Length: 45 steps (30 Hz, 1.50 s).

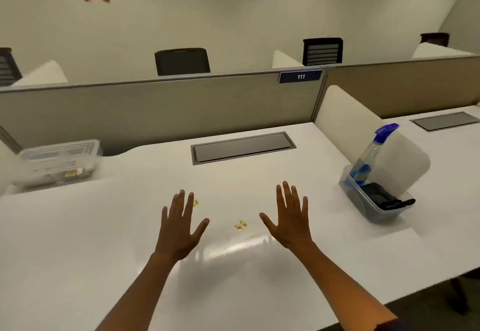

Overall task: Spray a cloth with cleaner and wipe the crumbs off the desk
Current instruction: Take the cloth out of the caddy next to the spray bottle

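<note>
Yellow crumbs (241, 225) lie on the white desk (78, 239), with a smaller patch of crumbs (196, 203) further left. My left hand (179, 226) and my right hand (289, 220) hover flat above the desk on either side of the crumbs, fingers spread, holding nothing. At the right, a clear bin (363, 202) holds a spray bottle (374, 152) with a blue trigger head, leaning against a cream divider. A dark cloth (380, 195) lies folded in the same bin.
A clear lidded plastic box (58, 160) sits at the desk's back left. A grey cable hatch (242, 146) is set into the desk at the back centre. A beige partition (155, 107) labelled 111 runs behind. A cream side divider (345, 123) separates the neighbouring desk.
</note>
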### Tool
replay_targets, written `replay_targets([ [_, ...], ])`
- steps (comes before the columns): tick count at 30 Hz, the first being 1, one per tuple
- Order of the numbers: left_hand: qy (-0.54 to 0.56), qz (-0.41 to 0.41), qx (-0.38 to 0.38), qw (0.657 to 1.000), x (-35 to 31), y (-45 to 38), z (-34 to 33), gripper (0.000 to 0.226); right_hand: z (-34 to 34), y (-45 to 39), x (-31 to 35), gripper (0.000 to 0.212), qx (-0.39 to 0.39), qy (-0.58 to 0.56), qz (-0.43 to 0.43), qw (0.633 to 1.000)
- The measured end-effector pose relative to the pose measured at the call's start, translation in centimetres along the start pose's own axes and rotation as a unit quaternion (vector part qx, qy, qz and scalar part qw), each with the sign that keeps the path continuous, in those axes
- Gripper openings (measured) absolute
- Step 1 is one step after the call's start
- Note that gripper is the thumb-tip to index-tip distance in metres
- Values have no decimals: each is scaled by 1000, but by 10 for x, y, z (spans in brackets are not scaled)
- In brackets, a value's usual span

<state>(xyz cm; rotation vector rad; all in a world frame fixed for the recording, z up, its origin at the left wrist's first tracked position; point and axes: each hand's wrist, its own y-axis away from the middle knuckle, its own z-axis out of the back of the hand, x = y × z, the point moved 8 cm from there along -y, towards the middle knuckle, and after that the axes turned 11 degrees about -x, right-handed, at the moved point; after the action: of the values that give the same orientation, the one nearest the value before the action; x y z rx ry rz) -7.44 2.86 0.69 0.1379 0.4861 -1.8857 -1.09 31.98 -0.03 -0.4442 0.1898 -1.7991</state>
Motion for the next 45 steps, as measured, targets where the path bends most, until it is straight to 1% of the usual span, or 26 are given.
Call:
replay_targets([
  [4,1,-35,0,999,-7,-12,-2,92,11,5,-10,91,-2,24,-32,999],
  [8,18,-76,-1,997,-28,-26,-6,91,24,13,-28,91,-10,28,-69,997],
  [18,65,-157,25,985,-98,-37,-28,86,76,43,-98,92,-76,64,-195,976],
  [21,83,-166,33,982,-116,-37,-36,87,90,52,-118,91,-90,83,-220,968],
  [25,129,-159,45,978,-140,-36,-46,84,104,65,-144,91,-91,106,-248,959],
  [31,212,-108,87,967,-179,-32,-67,78,122,68,-192,92,-103,100,-286,947],
  [35,246,-73,112,960,-201,-41,-85,79,131,56,-222,92,-119,81,-297,944],
  [40,277,-29,137,951,-243,-56,-111,80,132,40,-268,94,-119,69,-301,944],
  [45,326,21,155,932,-293,-70,-138,82,122,15,-312,94,-100,51,-292,950],
])
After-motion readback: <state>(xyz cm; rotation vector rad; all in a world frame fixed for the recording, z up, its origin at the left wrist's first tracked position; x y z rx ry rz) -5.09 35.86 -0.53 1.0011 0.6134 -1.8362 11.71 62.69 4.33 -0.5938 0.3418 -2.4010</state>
